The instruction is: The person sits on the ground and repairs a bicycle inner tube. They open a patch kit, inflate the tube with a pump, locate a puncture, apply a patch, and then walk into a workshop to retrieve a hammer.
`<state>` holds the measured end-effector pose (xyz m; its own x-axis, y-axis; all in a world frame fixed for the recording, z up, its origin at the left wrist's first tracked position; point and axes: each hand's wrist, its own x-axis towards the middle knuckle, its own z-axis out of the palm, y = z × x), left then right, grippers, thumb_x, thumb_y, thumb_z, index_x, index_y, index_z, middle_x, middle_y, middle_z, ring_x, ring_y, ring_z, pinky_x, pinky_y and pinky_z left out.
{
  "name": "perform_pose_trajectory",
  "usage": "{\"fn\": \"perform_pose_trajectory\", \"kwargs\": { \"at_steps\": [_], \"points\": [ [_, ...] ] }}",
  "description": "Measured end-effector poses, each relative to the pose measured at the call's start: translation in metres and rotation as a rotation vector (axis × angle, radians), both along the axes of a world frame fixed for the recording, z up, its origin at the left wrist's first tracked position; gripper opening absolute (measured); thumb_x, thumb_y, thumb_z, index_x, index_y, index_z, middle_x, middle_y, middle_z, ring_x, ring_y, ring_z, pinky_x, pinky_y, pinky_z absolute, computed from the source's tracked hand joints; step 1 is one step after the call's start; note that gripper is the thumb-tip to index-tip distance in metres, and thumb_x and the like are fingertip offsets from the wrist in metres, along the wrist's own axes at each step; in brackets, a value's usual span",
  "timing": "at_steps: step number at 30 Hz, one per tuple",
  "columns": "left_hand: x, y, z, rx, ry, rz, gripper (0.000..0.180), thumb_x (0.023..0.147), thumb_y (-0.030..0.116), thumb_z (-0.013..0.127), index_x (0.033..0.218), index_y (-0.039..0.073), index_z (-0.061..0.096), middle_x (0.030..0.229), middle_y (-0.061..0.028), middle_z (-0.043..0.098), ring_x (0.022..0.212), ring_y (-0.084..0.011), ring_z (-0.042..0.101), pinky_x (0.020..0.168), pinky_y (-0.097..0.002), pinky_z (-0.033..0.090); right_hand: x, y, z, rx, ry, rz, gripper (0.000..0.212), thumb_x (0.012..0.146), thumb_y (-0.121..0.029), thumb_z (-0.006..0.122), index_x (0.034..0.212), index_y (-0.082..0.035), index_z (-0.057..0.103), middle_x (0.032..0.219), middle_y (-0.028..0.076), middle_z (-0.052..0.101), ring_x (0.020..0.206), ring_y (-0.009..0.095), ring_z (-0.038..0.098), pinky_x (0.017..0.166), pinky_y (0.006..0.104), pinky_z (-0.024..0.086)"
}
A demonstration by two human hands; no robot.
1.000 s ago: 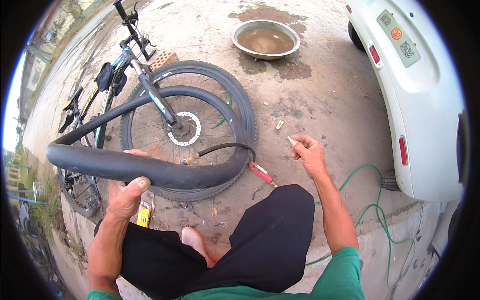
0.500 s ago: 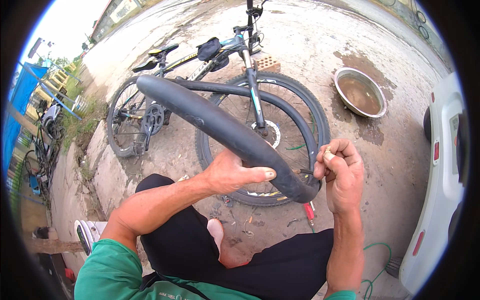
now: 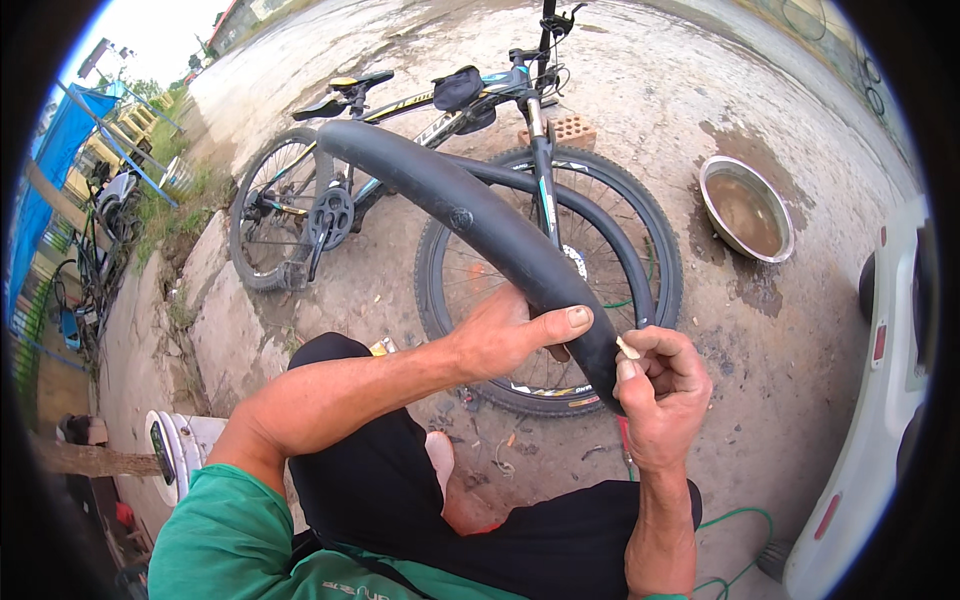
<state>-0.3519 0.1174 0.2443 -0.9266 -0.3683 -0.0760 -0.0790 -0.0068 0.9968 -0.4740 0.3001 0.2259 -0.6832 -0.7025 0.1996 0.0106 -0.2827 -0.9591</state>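
A puffed-up black bicycle inner tube [image 3: 455, 212] arches up in front of me, with a round patch-like mark on its side. My left hand [image 3: 505, 335] is closed round its lower part, thumb lying on top and the other fingers mostly hidden behind. Beside the tube's lower right end, my right hand [image 3: 662, 395] pinches a small pale scrap [image 3: 627, 348] between thumb and forefinger, close to the rubber. I cannot tell whether the scrap touches the tube. The tube's lower end is partly hidden by the right hand.
A bicycle [image 3: 430, 110] lies beyond the tube, its front wheel [image 3: 668, 265] behind my hands. A holed brick [image 3: 575, 131] sits by the fork. At right are a metal basin [image 3: 705, 205] of murky water and a white vehicle [image 3: 870, 430]. A green hose [image 3: 745, 513] runs along the ground.
My right hand has moved down and left, bringing the pale scrap closer to the tube. The whole view has shifted a little, and the left hand still grips the tube.
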Motion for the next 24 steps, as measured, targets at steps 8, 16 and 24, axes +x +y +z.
{"fn": "perform_pose_trajectory", "kwargs": {
  "at_steps": [8,16,24],
  "points": [
    [-0.007,0.003,0.001,0.063,-0.006,0.000,0.051,0.106,0.047,0.059,0.119,-0.002,0.062,0.106,-0.0132,0.070,0.095,-0.0218,0.070,0.079,-0.0372,0.059,-0.005,0.000,0.001,0.052,0.042,0.001,0.014,0.098,0.001,0.070,0.111,0.004,0.069,0.090,0.003,0.067,0.070,0.005,0.059,0.062,0.0214,0.046],
    [-0.023,0.006,0.003,0.180,-0.111,0.116,0.048,0.104,0.047,0.061,0.118,0.002,0.063,0.103,-0.0099,0.072,0.092,-0.0167,0.073,0.067,-0.0310,0.061,-0.004,-0.002,-0.009,0.002,0.130,-0.071,0.010,0.098,-0.001,0.071,0.107,0.002,0.070,0.096,0.006,0.068,0.072,0.006,0.059,0.064,0.0223,0.047],
    [-0.027,0.008,0.007,0.171,-0.146,0.113,0.047,0.102,0.048,0.065,0.115,0.004,0.065,0.097,-0.0073,0.072,0.088,-0.0155,0.073,0.065,-0.0289,0.060,-0.006,-0.006,-0.013,-0.035,0.434,-0.149,0.017,0.091,0.005,0.075,0.107,0.000,0.071,0.101,0.008,0.069,0.070,0.006,0.054,0.062,0.0248,0.045]
  ]
}}
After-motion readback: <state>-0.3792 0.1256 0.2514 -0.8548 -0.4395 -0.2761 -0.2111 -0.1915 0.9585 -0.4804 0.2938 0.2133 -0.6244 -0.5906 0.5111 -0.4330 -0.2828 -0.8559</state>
